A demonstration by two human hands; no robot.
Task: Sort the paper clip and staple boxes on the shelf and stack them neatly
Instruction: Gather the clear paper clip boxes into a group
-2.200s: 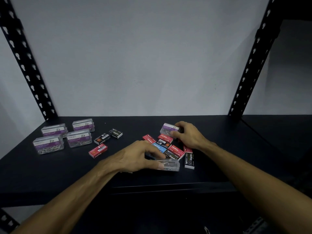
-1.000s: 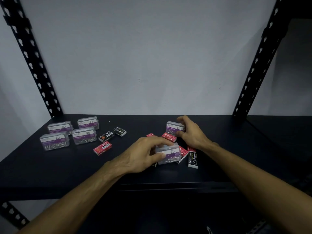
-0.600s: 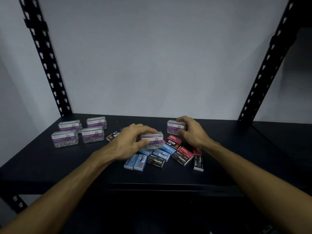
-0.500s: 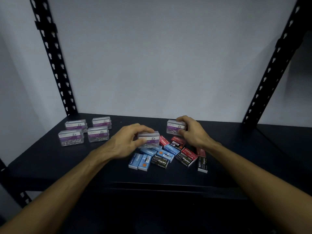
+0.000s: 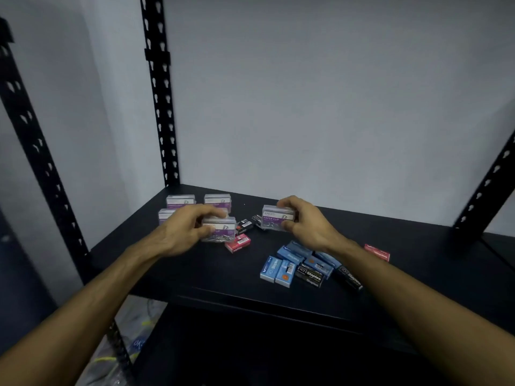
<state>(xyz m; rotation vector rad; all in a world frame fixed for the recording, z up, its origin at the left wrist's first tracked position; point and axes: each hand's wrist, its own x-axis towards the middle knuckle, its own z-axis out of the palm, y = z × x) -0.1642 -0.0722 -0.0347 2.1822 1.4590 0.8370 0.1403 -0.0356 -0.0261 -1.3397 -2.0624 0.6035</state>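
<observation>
We see clear paper clip boxes (image 5: 278, 218) with purple-white labels, blue staple boxes (image 5: 278, 270) on the black shelf (image 5: 195, 271), black ones (image 5: 309, 275) beside them, a red, maybe pink, one (image 5: 237, 243) left of the blues.

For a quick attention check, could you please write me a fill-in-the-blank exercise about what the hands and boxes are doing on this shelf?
1. Each of the two hands holds one clear plastic ____ box with a purple label: the left hand one, the right hand another.
2. The cluster of small cardboard staple boxes below the right wrist is mostly ____ in colour.
3. The red staple box lies on the ____ metal shelf.

Missing words: paper clip; blue; black
</observation>
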